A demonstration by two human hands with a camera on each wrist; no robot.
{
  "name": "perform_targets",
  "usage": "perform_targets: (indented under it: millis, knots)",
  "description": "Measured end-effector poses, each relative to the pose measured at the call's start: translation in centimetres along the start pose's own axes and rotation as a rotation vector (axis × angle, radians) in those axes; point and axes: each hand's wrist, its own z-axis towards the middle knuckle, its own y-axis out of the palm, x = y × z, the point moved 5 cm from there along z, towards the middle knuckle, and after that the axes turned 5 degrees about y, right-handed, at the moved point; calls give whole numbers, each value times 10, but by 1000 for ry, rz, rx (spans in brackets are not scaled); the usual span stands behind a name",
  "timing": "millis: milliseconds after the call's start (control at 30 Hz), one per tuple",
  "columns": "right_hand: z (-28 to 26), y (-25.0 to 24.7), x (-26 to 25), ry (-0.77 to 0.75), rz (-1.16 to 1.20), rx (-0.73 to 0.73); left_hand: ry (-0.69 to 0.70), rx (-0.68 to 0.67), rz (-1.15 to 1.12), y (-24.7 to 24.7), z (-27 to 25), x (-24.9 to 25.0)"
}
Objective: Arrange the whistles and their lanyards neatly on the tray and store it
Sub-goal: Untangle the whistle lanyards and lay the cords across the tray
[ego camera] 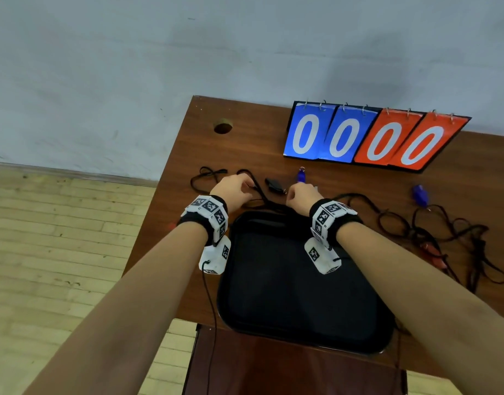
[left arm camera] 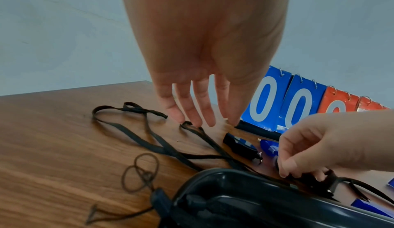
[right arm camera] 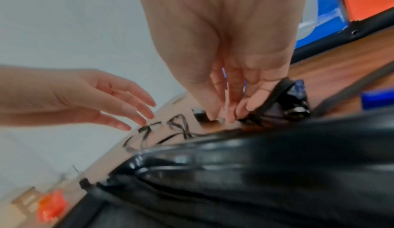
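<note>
Worktop (ego camera: 245, 149): brown wood-grain, smooth, low sheen. Tray (ego camera: 302, 340): black plastic, glossy rim with highlights, inner floor looks matt. Lanyards (left arm camera: 132, 130): flat black woven cloth, matt. Thinner cord (left arm camera: 140, 172) near tray corner: brownish, matt. Black whistle (left arm camera: 241, 145): shiny plastic, small metal ring at end. Blue whistle (ego camera: 301, 175): glossy translucent-looking plastic, metal ring on top. Second blue whistle (ego camera: 420, 195): same glossy plastic. Scoreboard (ego camera: 373, 138): blue and orange-red cards, glossy laminated look, metal binder rings, black base. Wall (ego camera: 131, 67): pale, matt, scuffed. Floor (ego camera: 45, 252): light wood boards, matt.
</note>
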Motion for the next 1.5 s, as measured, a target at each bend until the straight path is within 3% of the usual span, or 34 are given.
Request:
perform_targets:
  millis: [167, 467, 733, 900, 1033, 1200, 1367, 1500]
  knots:
    - [-9, -13, -3, -34, 26, -57, 28, -10, -15, 2, -2, 15]
    - [-7, -3, 6, -50, -292, -114, 43, -3, -38, 14, -4, 16]
    - [-28, -38, -1, -203, 77, 7, 65, 39, -42, 8, -11, 19]
    - [-58, -68, -18, -323, 279, 9, 236, 51, -39, -10, -22, 49]
    - [-93, -98, -34, -378, 471, -2, 299, 65, -193, -35, -41, 85]
    - [-142, -134, -43, -416, 506, 55, 328, 85, -332, -66, -70, 124]
    - [-190, -169, -40, -403, 572, 211, 365, 143, -268, -97, -98, 163]
    - [-219, -192, -29, -380, 715, 363, 372, 110, -468, -108, -128, 189]
